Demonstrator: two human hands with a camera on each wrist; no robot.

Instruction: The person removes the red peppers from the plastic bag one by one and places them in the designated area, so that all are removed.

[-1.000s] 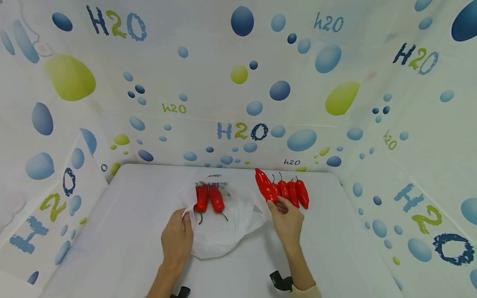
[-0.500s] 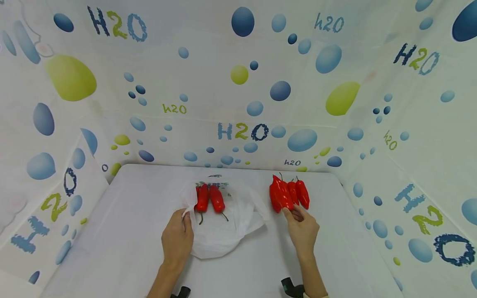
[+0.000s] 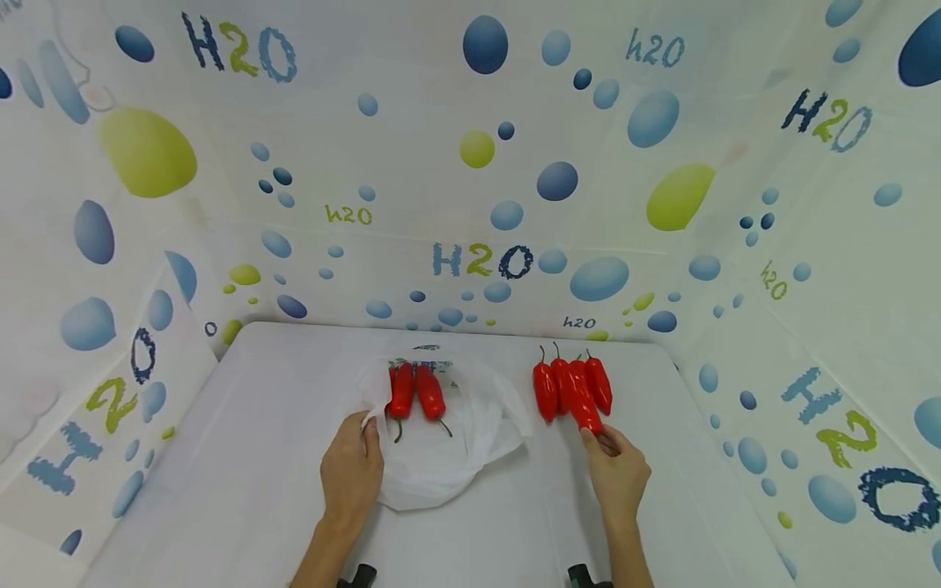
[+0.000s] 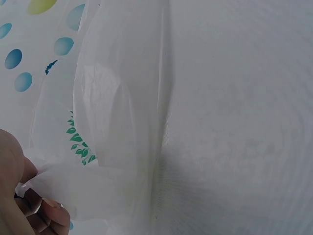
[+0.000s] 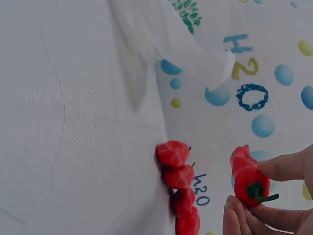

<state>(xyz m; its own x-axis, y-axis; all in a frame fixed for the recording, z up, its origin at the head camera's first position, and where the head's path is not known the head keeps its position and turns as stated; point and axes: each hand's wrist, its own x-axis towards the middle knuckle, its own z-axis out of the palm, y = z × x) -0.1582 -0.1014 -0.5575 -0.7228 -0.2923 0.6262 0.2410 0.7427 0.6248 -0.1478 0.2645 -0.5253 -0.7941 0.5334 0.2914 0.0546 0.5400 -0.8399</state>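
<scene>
A white plastic bag (image 3: 444,478) with green print lies on the table. Its near left edge is pinched by my left hand (image 3: 351,472), between thumb and fingers in the left wrist view, where the bag (image 4: 117,112) stands up as a thin film. Red chili peppers (image 3: 430,394) lie on or in the bag, stems toward me; one at the left is partly hidden. My right hand (image 3: 620,475) pinches another red chili pepper (image 3: 583,406) near its stem end, above a row of peppers (image 3: 545,392). In the right wrist view, the held pepper (image 5: 250,178) shows its green stem, apart from the row.
The table (image 3: 243,457) has a white cover. Behind and beside it hangs a white curtain (image 3: 412,147) with blue and green drops and H2O lettering. The peppers in the row lie side by side at the back right, stems pointing away from me.
My right hand has moved right and slightly nearer with the held pepper, from between the bag and the row to over the row's right part. The left hand keeps its grip on the bag.
</scene>
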